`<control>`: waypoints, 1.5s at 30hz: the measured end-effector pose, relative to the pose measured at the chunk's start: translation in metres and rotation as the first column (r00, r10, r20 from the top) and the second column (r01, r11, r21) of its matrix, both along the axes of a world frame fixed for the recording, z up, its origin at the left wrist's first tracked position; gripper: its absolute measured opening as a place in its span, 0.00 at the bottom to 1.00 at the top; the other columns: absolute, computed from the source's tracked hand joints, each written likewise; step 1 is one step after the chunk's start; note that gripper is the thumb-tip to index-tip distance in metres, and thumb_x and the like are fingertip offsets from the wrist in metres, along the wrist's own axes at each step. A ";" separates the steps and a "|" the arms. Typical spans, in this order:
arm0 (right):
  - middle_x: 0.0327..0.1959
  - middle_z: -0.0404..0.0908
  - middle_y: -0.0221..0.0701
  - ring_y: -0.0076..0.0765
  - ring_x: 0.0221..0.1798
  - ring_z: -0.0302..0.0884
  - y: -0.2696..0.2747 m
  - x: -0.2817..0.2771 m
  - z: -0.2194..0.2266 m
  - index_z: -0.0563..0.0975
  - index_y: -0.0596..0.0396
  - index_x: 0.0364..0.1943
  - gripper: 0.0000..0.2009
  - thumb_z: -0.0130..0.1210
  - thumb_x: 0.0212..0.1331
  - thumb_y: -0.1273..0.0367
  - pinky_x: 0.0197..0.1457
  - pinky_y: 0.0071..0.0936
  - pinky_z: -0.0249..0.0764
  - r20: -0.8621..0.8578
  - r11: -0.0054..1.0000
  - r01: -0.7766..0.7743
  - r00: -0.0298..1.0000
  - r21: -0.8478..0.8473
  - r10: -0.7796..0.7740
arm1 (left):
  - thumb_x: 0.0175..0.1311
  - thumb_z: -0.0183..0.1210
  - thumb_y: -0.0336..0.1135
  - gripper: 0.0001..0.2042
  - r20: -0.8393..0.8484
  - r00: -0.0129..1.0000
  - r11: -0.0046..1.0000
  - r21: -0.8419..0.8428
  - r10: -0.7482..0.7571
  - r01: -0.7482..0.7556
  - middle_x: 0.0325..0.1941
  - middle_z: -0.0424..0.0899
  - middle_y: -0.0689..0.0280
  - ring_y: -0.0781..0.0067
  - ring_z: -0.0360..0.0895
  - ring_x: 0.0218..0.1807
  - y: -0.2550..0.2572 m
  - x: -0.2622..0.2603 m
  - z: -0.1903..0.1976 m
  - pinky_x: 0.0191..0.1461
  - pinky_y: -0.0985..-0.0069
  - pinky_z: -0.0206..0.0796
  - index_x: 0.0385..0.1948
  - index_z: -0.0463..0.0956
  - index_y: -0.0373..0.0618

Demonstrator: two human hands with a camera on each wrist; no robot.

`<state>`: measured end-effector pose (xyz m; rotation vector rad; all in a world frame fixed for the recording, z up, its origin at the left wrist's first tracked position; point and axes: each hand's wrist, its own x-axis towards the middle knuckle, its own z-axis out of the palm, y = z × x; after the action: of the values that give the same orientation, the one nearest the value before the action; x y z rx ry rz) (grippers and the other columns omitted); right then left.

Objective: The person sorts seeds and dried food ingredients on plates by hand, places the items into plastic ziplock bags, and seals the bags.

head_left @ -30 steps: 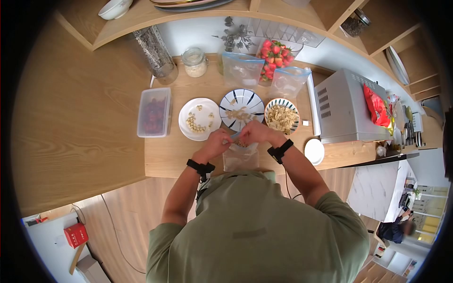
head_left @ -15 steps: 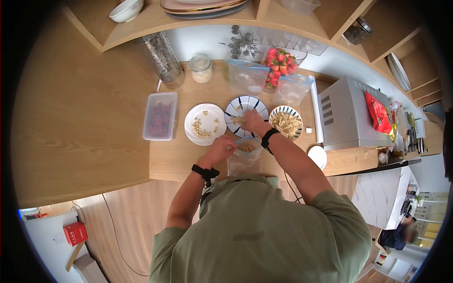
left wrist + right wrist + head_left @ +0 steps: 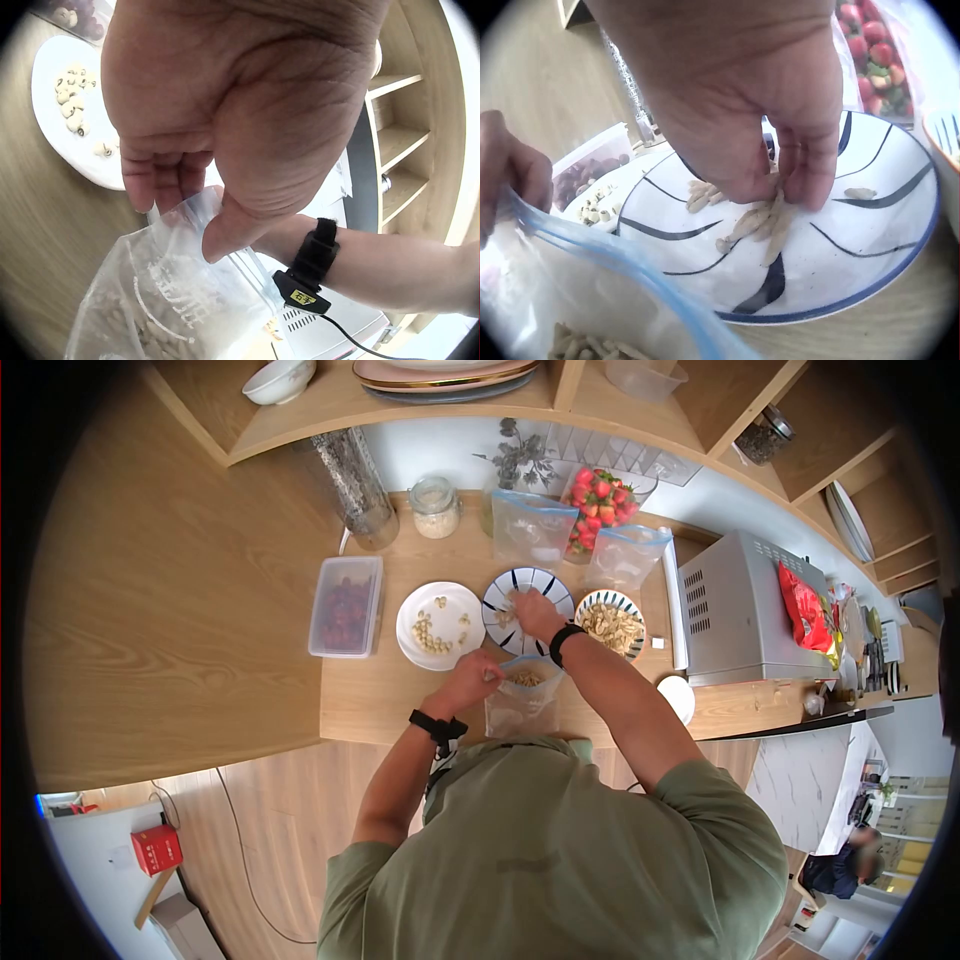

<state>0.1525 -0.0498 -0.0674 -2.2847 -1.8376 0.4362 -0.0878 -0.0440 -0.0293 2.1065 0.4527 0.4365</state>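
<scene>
The left hand point(image 3: 471, 680) pinches the rim of a clear zip bag point(image 3: 520, 710), thumb on its outside in the left wrist view. Pale dried pieces point(image 3: 592, 349) lie in the bag, whose mouth stands open. Over the blue-striped plate point(image 3: 855, 255), the right hand point(image 3: 742, 127) has its fingertips round several pale elongated pieces point(image 3: 769, 225). More pieces point(image 3: 699, 195) lie beside those fingers, and a single one point(image 3: 860, 193) sits apart at the right. The palm hides part of the plate's far side.
Left of the striped plate are a white plate point(image 3: 412, 650) of round pale seeds and a lidded box point(image 3: 345, 610) of dark red fruit. A bowl of slices point(image 3: 612, 628) stands right. Behind are two upright bags point(image 3: 532, 528), strawberries point(image 3: 598, 500) and a jar point(image 3: 434, 510); an appliance point(image 3: 745, 610) stands farther right.
The right hand has moved from the bag's mouth out to the striped plate and taken hold of pieces there. The left hand has kept its hold on the bag. The head view has shifted slightly.
</scene>
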 end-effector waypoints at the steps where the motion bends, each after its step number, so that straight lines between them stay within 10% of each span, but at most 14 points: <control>1: 0.39 0.79 0.51 0.55 0.45 0.78 0.000 0.003 -0.002 0.76 0.56 0.42 0.12 0.54 0.53 0.71 0.50 0.45 0.76 -0.025 1.000 0.015 1.000 0.009 -0.014 | 0.46 0.66 0.26 0.05 -0.018 1.000 1.000 -0.005 -0.004 0.004 0.34 0.80 0.59 0.58 0.78 0.39 0.000 0.000 0.003 0.44 0.68 0.71 0.27 0.83 0.46; 6: 0.33 0.83 0.42 0.47 0.43 0.81 0.008 0.026 -0.018 0.80 0.52 0.29 0.05 0.56 0.47 0.73 0.49 0.39 0.76 0.070 0.993 -0.085 0.993 -0.087 0.091 | 0.46 0.66 0.25 0.05 -0.022 1.000 1.000 0.004 -0.006 0.006 0.34 0.81 0.60 0.58 0.78 0.39 0.002 0.000 0.003 0.44 0.67 0.71 0.27 0.83 0.46; 15: 0.30 0.84 0.34 0.35 0.32 0.82 -0.014 0.036 0.011 0.83 0.52 0.30 0.06 0.61 0.45 0.71 0.40 0.31 0.77 -0.268 0.992 0.128 0.956 0.011 -0.120 | 0.45 0.67 0.24 0.06 -0.041 0.999 1.000 -0.020 -0.002 0.001 0.34 0.80 0.60 0.58 0.79 0.39 0.005 0.002 0.001 0.45 0.69 0.72 0.27 0.84 0.46; 17: 0.27 0.84 0.35 0.35 0.29 0.82 -0.026 0.034 0.021 0.83 0.52 0.30 0.06 0.63 0.46 0.70 0.37 0.27 0.78 -0.682 0.980 0.198 0.717 0.006 -0.141 | 0.46 0.67 0.24 0.07 -0.045 0.999 0.999 -0.032 0.005 -0.007 0.34 0.80 0.60 0.58 0.79 0.39 0.005 0.001 0.003 0.45 0.69 0.72 0.27 0.84 0.47; 21: 0.26 0.84 0.34 0.31 0.29 0.81 -0.067 0.005 0.059 0.83 0.52 0.29 0.05 0.63 0.47 0.71 0.36 0.25 0.77 -0.844 0.999 0.036 0.537 0.019 -0.003 | 0.46 0.67 0.24 0.07 -0.026 1.000 1.000 -0.008 0.014 -0.014 0.35 0.80 0.61 0.59 0.79 0.40 0.005 0.000 0.001 0.45 0.69 0.72 0.27 0.83 0.47; 23: 0.28 0.84 0.35 0.34 0.30 0.82 -0.084 -0.013 0.079 0.83 0.51 0.31 0.05 0.61 0.49 0.70 0.36 0.29 0.77 -0.619 0.976 -0.216 0.763 0.029 0.187 | 0.46 0.67 0.25 0.06 -0.026 0.999 0.999 -0.018 0.027 -0.027 0.37 0.80 0.61 0.59 0.79 0.40 0.004 0.000 0.002 0.45 0.69 0.72 0.27 0.83 0.47; 29: 0.28 0.83 0.40 0.39 0.31 0.81 -0.087 0.000 0.075 0.83 0.54 0.33 0.06 0.62 0.51 0.70 0.38 0.33 0.76 -0.429 0.924 -0.380 0.841 -0.036 0.329 | 0.47 0.66 0.25 0.06 -0.061 0.997 0.998 -0.043 0.042 -0.045 0.38 0.80 0.61 0.60 0.79 0.40 0.004 -0.005 0.001 0.44 0.70 0.72 0.28 0.83 0.46; 33: 0.28 0.83 0.41 0.46 0.35 0.82 -0.060 0.011 0.077 0.84 0.51 0.34 0.10 0.63 0.45 0.67 0.42 0.35 0.77 -0.411 0.926 -0.318 0.886 -0.202 0.215 | 0.47 0.66 0.25 0.06 -0.060 0.995 0.995 -0.064 0.075 -0.079 0.37 0.80 0.61 0.61 0.79 0.40 0.004 -0.006 0.000 0.44 0.70 0.72 0.28 0.83 0.46; 39: 0.49 0.76 0.42 0.48 0.51 0.77 -0.012 -0.001 0.055 0.74 0.51 0.54 0.29 0.68 0.42 0.62 0.54 0.38 0.75 -0.097 0.998 -0.064 0.993 0.026 0.067 | 0.46 0.66 0.25 0.05 0.005 0.999 0.998 -0.042 0.053 -0.052 0.36 0.80 0.60 0.58 0.79 0.38 0.005 -0.006 -0.009 0.44 0.69 0.72 0.27 0.82 0.45; 41: 0.56 0.68 0.43 0.51 0.57 0.72 0.001 -0.010 0.063 0.70 0.48 0.59 0.35 0.68 0.41 0.61 0.60 0.39 0.72 -0.013 0.975 -0.034 0.999 -0.218 0.032 | 0.46 0.66 0.24 0.06 0.010 0.999 0.999 -0.009 0.048 -0.048 0.35 0.80 0.59 0.57 0.79 0.39 0.004 -0.006 -0.007 0.44 0.68 0.72 0.27 0.82 0.44; 45: 0.52 0.71 0.43 0.52 0.54 0.74 0.017 -0.015 0.043 0.72 0.50 0.54 0.29 0.66 0.43 0.64 0.58 0.39 0.73 -0.080 0.989 -0.066 0.995 -0.130 0.056 | 0.46 0.66 0.25 0.06 0.011 0.997 0.997 -0.023 0.076 -0.076 0.35 0.79 0.59 0.56 0.79 0.39 0.002 -0.011 -0.005 0.44 0.67 0.72 0.27 0.82 0.44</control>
<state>0.1375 -0.0325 -0.0246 -2.2646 -1.8982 0.6645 -0.0989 -0.0420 -0.0342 2.0689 0.5303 0.4852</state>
